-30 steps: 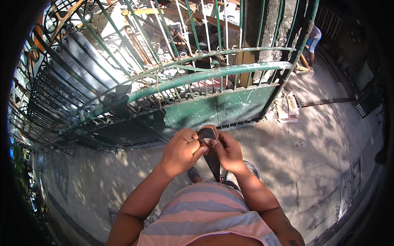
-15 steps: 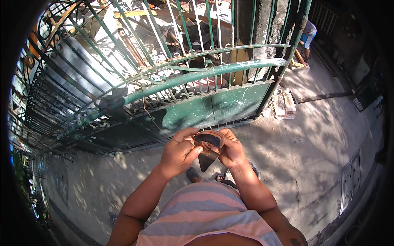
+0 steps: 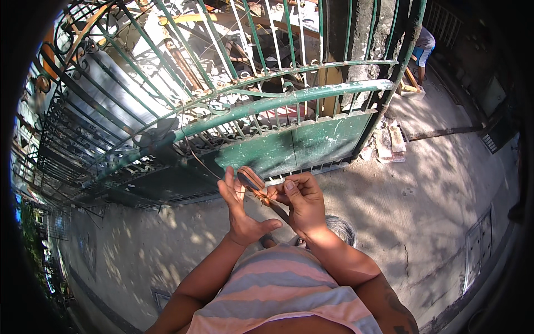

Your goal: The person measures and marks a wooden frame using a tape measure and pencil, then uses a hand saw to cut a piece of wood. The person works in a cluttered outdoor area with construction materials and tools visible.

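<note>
My left hand [image 3: 242, 220] is open, fingers raised and spread beside a brown-and-dark object [image 3: 251, 179] with a rounded upper part and a dark flat piece extending down to the right; whether its fingertips touch it is unclear. My right hand [image 3: 303, 203] grips that object near its middle, thumb on top. The object's exact kind is unclear, and part of it is hidden by the right fingers. A round grey container [image 3: 344, 228] stands on the ground behind my right forearm.
A green metal gate [image 3: 334, 136] with curled bars spans the front and left, timber and debris behind it. Pale slabs [image 3: 389, 145] lie by its post. A person [image 3: 424, 47] bends in the passage at upper right. Concrete ground [image 3: 389, 200] surrounds me, with a metal cover [image 3: 475, 250] at right.
My left hand has released the object and spread its fingers. The right hand still grips it, and the object has tilted, its flat dark piece turning from pointing down toward the lower right.
</note>
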`<state>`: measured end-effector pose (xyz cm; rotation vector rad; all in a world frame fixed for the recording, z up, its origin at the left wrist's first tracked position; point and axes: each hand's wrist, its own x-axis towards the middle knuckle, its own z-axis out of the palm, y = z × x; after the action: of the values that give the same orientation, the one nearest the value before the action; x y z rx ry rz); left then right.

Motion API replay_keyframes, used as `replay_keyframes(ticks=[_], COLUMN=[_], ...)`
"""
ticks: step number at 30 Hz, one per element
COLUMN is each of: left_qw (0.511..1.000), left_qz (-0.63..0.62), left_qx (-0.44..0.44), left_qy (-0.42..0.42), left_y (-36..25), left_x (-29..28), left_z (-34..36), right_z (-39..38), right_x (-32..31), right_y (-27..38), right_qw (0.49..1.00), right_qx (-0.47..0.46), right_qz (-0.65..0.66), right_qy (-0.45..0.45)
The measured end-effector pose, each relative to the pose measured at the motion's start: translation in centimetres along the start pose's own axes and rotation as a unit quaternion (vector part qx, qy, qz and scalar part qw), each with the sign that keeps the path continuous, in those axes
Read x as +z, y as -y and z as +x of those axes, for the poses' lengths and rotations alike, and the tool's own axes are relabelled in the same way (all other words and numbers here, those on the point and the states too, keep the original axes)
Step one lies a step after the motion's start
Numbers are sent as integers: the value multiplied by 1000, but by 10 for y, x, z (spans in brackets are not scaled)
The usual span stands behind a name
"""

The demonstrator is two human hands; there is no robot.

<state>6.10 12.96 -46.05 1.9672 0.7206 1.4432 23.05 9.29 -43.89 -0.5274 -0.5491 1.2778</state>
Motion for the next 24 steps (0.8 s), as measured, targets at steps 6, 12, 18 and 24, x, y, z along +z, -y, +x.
replay_keyframes(ticks=[6, 12, 18, 24], left_qw=[977, 937, 954, 872], left_qz=[-151, -227, -186, -328], left_qx=[-134, -253, -203, -306], left_qy=[62, 80, 122, 194], left_y=[-12, -37, -29, -41], left_x=[10, 8, 1, 8], left_z=[9, 29, 35, 53], right_z=[0, 0, 3, -8], right_x=[19, 11, -10, -12], right_y=[7, 22, 45, 29], right_qw=[999, 987, 986, 976], right_qx=[-29, -60, 101, 89], right_qz=[7, -119, 15, 177], right_qy=[19, 85, 133, 90])
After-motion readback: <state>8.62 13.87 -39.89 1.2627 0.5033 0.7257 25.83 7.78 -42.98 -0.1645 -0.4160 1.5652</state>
